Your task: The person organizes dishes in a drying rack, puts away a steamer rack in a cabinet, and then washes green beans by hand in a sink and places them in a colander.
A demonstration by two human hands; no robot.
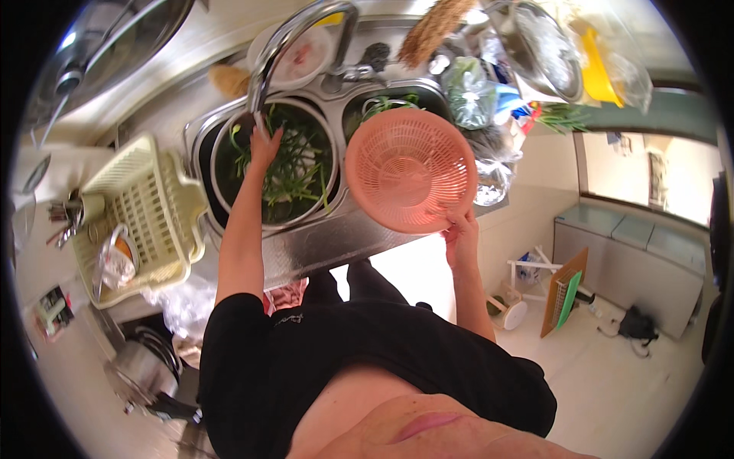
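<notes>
Over at the far left, a pale yellow slotted plastic dish rack [145, 214] sits on the surface beside the steel double sink [321, 237]. Next along, a round metal basin [218, 164] fills the left bowl, holding long green leafy stalks [294, 180] that seem to lie in water. The left hand [265, 145] reaches into that basin under the curved chrome tap [294, 34], its grip loosely spread on the greens, not clamped. Further right, the right hand [461, 233] pinches the near rim of a salmon-pink round plastic colander [410, 180], held tilted over the sink's front edge and showing nothing inside. As I judge it, washing is under way: nearly all the stalks remain in the basin, with lifting out and draining left to do.
</notes>
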